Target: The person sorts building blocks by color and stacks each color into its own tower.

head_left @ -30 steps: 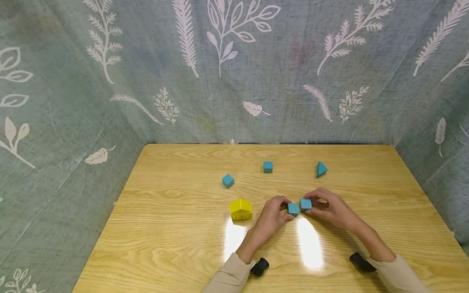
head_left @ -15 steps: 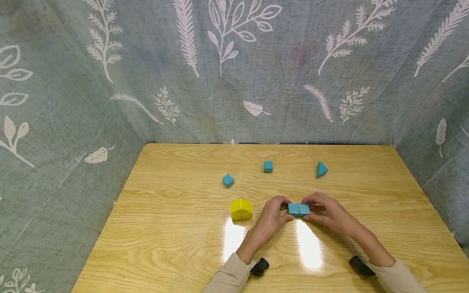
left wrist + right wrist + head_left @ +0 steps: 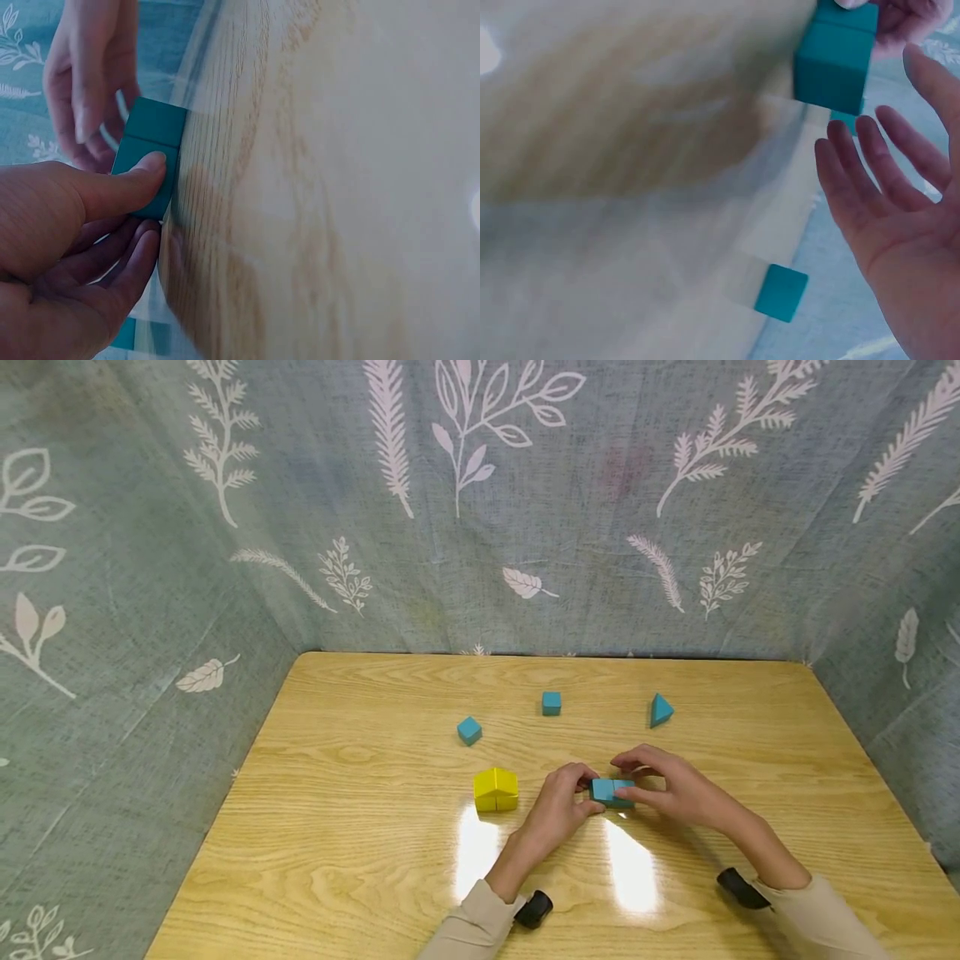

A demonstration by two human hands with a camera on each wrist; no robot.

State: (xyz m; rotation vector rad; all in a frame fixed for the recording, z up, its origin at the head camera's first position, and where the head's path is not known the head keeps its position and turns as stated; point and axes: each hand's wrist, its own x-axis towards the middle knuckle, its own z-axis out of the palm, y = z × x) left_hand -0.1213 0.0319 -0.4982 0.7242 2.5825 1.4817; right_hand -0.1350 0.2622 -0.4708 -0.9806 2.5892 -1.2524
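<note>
Two blue cubes stand side by side on the wooden table (image 3: 360,843), faces together. My left hand (image 3: 558,802) pinches the left cube (image 3: 602,788) between thumb and fingers; the left wrist view shows the thumb (image 3: 146,180) on its near face. Over the right cube (image 3: 832,67) hovers my right hand (image 3: 678,789), fingers spread and relaxed. In the right wrist view its fingers are apart from that cube, holding nothing. To the left of my left hand is a small yellow house-shaped stack (image 3: 496,790) of blocks.
Farther back lie a blue cube (image 3: 469,731) turned cornerwise, another blue cube (image 3: 551,703) and a blue triangular block (image 3: 661,710). A grey-green leaf-patterned cloth (image 3: 480,527) hangs behind the table and at both sides.
The right hand brought its cube leftward against the left cube, then let go and rose slightly, fingers spreading. The left hand has kept its hold on the left cube.
</note>
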